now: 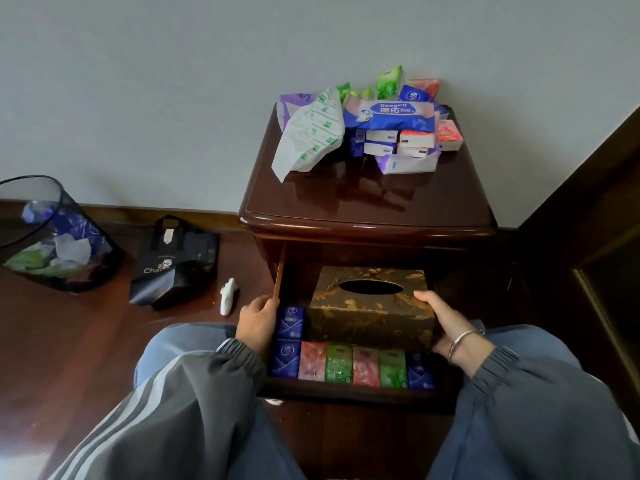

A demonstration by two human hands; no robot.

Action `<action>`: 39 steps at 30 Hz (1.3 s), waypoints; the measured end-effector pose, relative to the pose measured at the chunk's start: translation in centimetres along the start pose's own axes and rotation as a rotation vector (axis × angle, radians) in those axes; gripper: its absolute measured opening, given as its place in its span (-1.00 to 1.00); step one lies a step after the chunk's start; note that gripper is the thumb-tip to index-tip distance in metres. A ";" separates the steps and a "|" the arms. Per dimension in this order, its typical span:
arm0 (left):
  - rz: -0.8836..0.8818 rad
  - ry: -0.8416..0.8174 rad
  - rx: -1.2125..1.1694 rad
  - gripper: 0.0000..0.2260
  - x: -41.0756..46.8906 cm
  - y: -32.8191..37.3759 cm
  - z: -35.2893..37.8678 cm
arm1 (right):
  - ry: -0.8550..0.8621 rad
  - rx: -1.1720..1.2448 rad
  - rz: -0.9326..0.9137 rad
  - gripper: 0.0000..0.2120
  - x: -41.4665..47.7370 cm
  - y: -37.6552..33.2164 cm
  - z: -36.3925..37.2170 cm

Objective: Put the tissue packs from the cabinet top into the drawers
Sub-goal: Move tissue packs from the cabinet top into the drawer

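Dark wood cabinet [367, 202] bears heaped tissue packs [381, 123] at its back. Its open drawer [346, 391] holds a gilt tissue box [370, 313] behind a row of packs [353, 368]. The right hand [441, 322] grips the box's end in its fingers; the left hand [258, 318] clasps the drawer's side.

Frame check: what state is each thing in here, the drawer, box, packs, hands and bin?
Drawer: pulled open.
Tissue box: in the drawer, slot up.
Packs in drawer: lined along its front.
Packs on cabinet top: heaped, not yet stowed.
Left hand: grips the drawer's left side.
Right hand: holds the tissue box's right end.
Waste bin: wrappers inside.
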State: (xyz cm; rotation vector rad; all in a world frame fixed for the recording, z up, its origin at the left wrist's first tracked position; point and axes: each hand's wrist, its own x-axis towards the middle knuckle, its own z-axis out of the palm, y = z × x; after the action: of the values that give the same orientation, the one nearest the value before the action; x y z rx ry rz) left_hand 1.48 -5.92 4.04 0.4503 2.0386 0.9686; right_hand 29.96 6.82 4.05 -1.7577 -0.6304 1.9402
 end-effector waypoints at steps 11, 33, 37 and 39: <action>-0.076 -0.213 0.145 -0.89 1.5 -2.0 0.8 | -0.023 0.022 -0.003 -0.56 2.9 1.3 2.8; -0.054 -0.253 0.257 -0.55 2.1 -2.7 0.2 | 0.056 0.122 -0.113 -0.79 9.6 1.3 7.0; -0.062 -0.245 0.246 -0.52 2.2 -2.8 0.3 | 0.035 0.145 -0.091 -0.75 10.5 0.8 6.8; -0.055 -0.243 0.253 -0.50 2.3 -2.9 0.3 | 0.036 0.154 -0.088 -0.66 11.0 0.6 6.6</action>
State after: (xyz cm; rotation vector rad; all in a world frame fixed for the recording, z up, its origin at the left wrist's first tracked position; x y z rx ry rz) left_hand 0.40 -6.20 0.49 0.6111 1.9458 0.5929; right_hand 22.36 12.70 -4.43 -1.6395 -0.5214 1.8418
